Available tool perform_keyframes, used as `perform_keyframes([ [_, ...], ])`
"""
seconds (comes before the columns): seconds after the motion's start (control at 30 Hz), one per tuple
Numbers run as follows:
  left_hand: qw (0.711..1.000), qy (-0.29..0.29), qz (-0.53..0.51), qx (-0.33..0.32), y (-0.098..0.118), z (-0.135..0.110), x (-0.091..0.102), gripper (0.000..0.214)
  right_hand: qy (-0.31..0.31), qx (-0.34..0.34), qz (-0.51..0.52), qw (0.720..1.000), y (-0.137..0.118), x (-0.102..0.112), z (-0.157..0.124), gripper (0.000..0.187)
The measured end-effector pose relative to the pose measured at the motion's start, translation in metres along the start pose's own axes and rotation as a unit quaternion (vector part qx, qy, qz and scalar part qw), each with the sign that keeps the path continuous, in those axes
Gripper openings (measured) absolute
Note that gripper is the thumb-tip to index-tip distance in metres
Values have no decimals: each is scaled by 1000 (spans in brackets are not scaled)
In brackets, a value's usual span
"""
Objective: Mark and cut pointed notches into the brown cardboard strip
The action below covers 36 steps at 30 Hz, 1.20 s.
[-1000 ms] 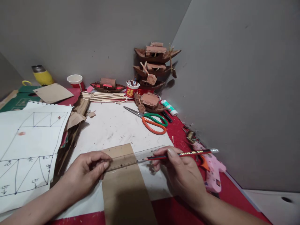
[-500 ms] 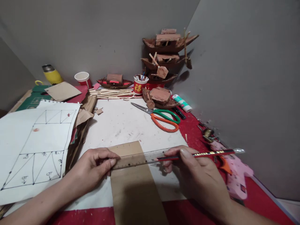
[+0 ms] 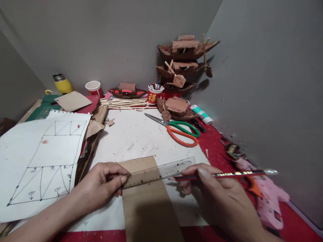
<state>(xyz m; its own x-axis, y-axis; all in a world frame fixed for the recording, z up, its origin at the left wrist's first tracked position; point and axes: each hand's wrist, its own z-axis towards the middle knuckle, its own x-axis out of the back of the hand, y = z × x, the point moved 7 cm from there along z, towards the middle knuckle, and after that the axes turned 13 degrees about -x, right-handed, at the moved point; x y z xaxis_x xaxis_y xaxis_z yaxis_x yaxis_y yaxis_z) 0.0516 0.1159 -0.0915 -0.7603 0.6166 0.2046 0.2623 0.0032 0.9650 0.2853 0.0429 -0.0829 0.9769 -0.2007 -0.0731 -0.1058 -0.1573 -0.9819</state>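
Observation:
A clear ruler [image 3: 148, 175] lies across a strip of brown cardboard [image 3: 146, 205], slanting up to the right. My left hand [image 3: 107, 178] pinches the ruler's left end between thumb and fingers, at the strip's left edge. In my right hand [image 3: 209, 185] is a dark red pencil [image 3: 232, 174], held nearly level with its tip pointing left. That tip is just below the ruler, right of the cardboard's edge. The fingers of my right hand are close to the ruler's right end; whether they touch it I cannot tell.
Scissors [image 3: 174, 130] lie beyond the ruler on the white sheet [image 3: 121, 141]. A paper with a line drawing [image 3: 50, 158] rests at left on stacked cardboard. Several brown model boats [image 3: 185, 48], thin sticks [image 3: 123, 103] and cups [image 3: 94, 88] stand behind. A pink glue gun [image 3: 270, 201] is at right.
The view has shifted a little, so most things appear lower and further right. The ruler's right end now slants higher, and the pencil tip sits below its edge.

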Motion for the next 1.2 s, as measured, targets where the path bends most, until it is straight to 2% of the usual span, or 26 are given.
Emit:
perform_keyframes([
  [0.47,998,-23,40,-44,4,2,0,27,26,-12,-12,1000,-6,-1,-1,32],
  [0.67,999,-23,29,-34,-2,2,0,27,10,-25,3,1000,0,0,1,31],
  [0.9,999,-13,19,-30,5,3,-1,27,4,-30,14,999,1,-2,1,30],
  [1.1,999,-19,22,-27,4,3,-1,27,-11,-29,-16,999,3,-5,0,24],
  [1.2,999,-25,25,-33,3,2,-1,27,-46,-44,-47,997,5,-11,-3,18],
])
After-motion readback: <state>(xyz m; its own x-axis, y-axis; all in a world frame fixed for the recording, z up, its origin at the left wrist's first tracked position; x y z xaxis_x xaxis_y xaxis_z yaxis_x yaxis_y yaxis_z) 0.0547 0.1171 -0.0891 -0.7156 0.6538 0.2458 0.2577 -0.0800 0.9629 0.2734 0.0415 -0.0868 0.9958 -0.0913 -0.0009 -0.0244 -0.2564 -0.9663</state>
